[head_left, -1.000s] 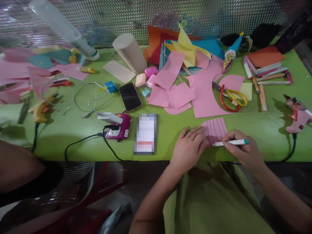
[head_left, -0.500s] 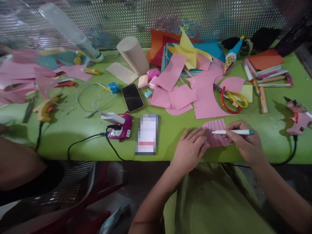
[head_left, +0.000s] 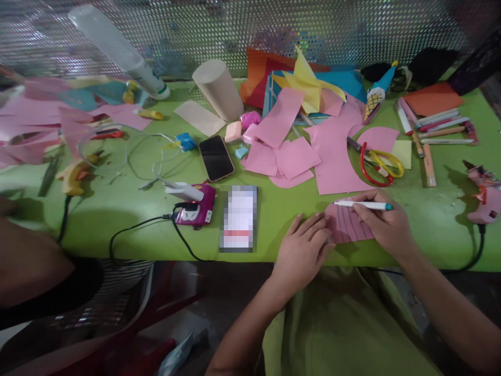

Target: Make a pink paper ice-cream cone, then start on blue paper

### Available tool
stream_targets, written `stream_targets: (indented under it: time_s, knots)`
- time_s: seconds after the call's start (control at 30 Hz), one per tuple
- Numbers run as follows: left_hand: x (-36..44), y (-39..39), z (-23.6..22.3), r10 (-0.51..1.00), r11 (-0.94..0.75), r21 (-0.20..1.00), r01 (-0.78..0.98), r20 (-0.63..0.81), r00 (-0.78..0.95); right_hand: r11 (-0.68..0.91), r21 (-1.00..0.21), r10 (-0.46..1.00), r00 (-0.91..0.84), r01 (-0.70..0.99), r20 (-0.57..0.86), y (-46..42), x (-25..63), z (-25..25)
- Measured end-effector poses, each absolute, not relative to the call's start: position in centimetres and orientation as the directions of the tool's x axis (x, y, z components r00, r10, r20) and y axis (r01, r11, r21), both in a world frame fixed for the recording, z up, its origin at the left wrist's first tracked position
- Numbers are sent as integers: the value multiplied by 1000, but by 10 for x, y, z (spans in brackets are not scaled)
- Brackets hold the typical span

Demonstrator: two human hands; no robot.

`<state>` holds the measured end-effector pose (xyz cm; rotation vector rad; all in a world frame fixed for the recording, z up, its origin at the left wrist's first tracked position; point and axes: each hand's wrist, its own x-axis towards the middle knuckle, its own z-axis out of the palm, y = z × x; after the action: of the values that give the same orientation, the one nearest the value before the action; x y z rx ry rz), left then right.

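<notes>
Head view, curved striped paper point(head_left: 347, 224), slim marker point(head_left: 378, 206) in right fingers point(head_left: 367, 215)

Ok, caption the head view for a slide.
Right hand holds a marker over lined pink paper, left hand at its edge.

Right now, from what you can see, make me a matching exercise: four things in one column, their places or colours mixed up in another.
Things:
1. Teal-ended marker
2. Scissors
3. Paper nearest the left hand
4. Socket block

Places or colours:
A. Pink with dark stripes
B. Mostly magenta
C. In the right hand
D. Part red, part yellow

Pairs: 1-C, 2-D, 3-A, 4-B
</notes>
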<state>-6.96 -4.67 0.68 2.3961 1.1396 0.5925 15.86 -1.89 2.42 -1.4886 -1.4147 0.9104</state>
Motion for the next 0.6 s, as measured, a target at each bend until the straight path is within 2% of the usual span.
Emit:
stream_targets:
  time_s: [0.33,0.6]
  knots:
    - [-70,-47,6,798,-572,546,612,198,569,36,-888,993,84,458,83,-19,158,27]
    - [-70,-46,6,798,-569,554,608,193,571,34,-885,994,80,464,80,-18,157,27]
